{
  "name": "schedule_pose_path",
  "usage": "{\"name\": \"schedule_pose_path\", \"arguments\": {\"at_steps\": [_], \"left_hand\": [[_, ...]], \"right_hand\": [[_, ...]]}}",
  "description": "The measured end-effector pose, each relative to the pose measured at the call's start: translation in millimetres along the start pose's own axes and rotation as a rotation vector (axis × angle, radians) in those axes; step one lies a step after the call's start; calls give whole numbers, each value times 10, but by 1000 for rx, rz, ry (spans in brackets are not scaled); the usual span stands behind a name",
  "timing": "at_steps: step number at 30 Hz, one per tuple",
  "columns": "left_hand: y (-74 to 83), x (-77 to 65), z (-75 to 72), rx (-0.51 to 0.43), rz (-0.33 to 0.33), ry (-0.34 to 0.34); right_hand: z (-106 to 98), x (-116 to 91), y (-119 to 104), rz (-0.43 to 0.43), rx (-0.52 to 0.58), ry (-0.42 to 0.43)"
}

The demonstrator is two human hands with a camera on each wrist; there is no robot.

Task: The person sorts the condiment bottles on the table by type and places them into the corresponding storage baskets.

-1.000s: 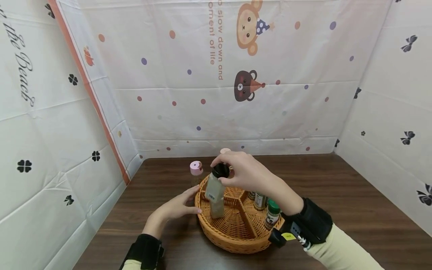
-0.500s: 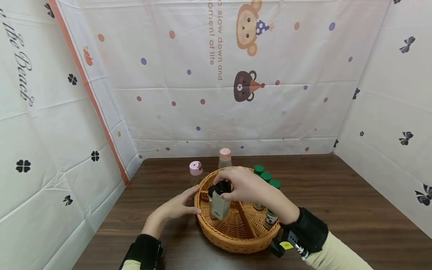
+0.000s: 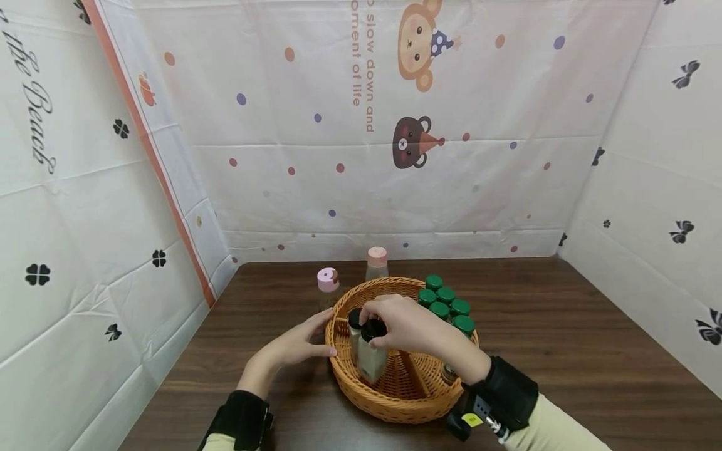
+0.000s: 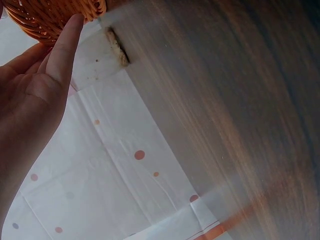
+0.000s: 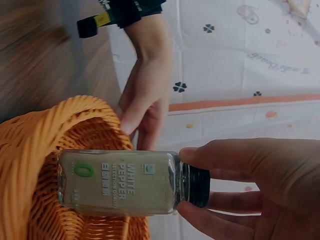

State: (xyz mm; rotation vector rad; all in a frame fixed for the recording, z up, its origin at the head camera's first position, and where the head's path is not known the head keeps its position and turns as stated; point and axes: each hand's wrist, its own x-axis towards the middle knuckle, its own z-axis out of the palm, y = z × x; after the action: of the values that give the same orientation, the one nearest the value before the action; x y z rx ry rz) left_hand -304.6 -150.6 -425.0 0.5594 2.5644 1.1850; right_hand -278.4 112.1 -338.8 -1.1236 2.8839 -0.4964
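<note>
My right hand (image 3: 408,322) pinches the black cap of a clear spice jar (image 3: 371,363) between thumb and fingers. Its label reads WHITE PEPPER in the right wrist view, where the pale jar (image 5: 120,182) fills the middle. The jar is upright inside the left part of a round wicker basket (image 3: 389,410); whether its base touches the bottom I cannot tell. Close beside it on the left stands another black-capped jar (image 3: 355,321). My left hand (image 3: 293,344) rests against the basket's left side, its fingers (image 4: 65,47) nearly straight along the outer weave in the left wrist view.
Several green-capped jars (image 3: 439,310) crowd the basket's right section, partly behind my right forearm. A wicker divider (image 3: 414,376) runs through the basket. Behind it on the brown wooden table (image 3: 541,332) stand a lilac-capped jar (image 3: 328,280) and a pink-capped jar (image 3: 376,257).
My right hand has lowered the white pepper jar into the basket and brought it upright, to the right of the other black-capped jar. My left hand has stayed at the basket's side.
</note>
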Motion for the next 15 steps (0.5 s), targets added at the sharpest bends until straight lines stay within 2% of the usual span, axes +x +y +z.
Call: {"name": "schedule_pose_path", "arguments": {"at_steps": [8,15], "left_hand": [[14,17,19,-1,-5,0],[-3,7,10,-1,-8,8]], "right_hand": [[135,0,44,12,-99,18],[156,-1,7,-1,-95,23]]}}
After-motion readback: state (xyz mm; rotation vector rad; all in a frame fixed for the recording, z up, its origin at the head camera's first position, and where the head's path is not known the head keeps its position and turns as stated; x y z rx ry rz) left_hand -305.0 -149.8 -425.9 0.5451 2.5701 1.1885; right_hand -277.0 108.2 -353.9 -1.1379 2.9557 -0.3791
